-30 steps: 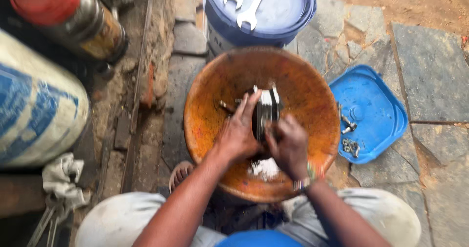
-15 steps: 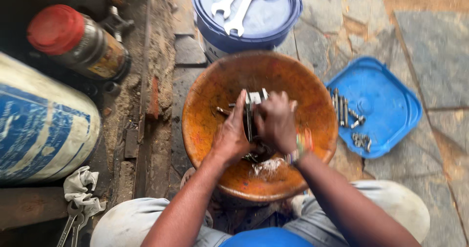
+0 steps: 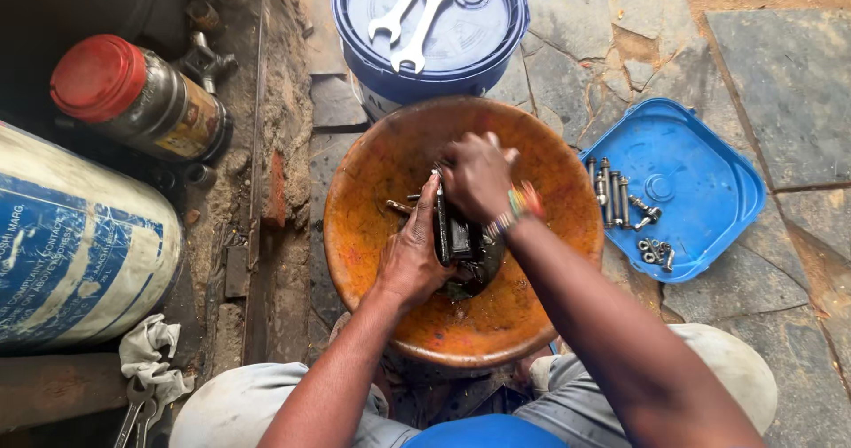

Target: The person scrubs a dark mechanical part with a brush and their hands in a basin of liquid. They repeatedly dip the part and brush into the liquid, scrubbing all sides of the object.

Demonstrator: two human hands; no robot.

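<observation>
At the far left lies a big white and blue cylinder (image 3: pixel 75 244), and above it a dark jar with a red lid (image 3: pixel 133 102). Below, a white rag (image 3: pixel 151 355) lies over some wrenches.

In the middle stands an orange bowl (image 3: pixel 372 226). The left hand (image 3: pixel 412 257) holds a dark metal part (image 3: pixel 456 235) inside the bowl, its fingers wrapped on the left side of the part. The right hand (image 3: pixel 479 178) is clenched on the top of the same part. The step in hand seems to be washing or rubbing this part in the bowl. I judge the next move needs a firm grip, because the part looks oily and may slip.

Behind the bowl, a blue bucket (image 3: pixel 430 36) carries two wrenches (image 3: pixel 417 14) on its lid. At the right, a blue lid (image 3: pixel 687 195) holds bolts (image 3: pixel 612 191) and small nuts.
</observation>
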